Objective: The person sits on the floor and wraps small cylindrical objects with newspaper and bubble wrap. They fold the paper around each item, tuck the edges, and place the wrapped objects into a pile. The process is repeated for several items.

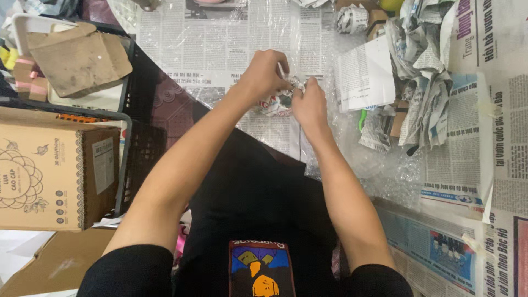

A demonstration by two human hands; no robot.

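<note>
We are wrapping a small bundle (280,102) in newspaper over the bubble wrap (379,165) (its contents hidden), left hand (264,74) and right hand (309,104) both pinching its paper, likely needing one tighter fold next.

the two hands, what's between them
In the head view, a small bundle wrapped in crumpled newspaper sits between the left hand and the right hand, gripped by both above the plastic-covered newspaper sheets.
</note>
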